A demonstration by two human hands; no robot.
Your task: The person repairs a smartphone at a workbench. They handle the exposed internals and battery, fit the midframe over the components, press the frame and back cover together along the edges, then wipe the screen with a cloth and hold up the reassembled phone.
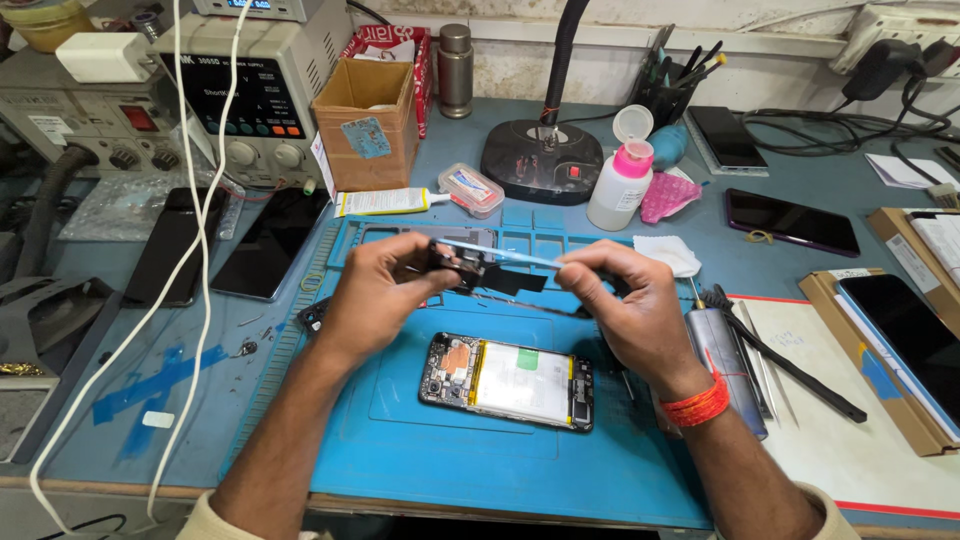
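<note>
Both hands — left hand (pixel 375 295), right hand (pixel 625 310) — hold a thin blue strip (pixel 500 255) above the opened phone (pixel 508 381).

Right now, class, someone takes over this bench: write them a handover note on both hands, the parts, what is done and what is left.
Left hand: fingers pinch a small black part above the mat.
Right hand: holds a thin light-blue strip stretched to that part.
Opened phone: back off, battery showing, flat on the blue mat.
Done: phone opened.
Left: strip and black part not yet set down or fitted.
</note>
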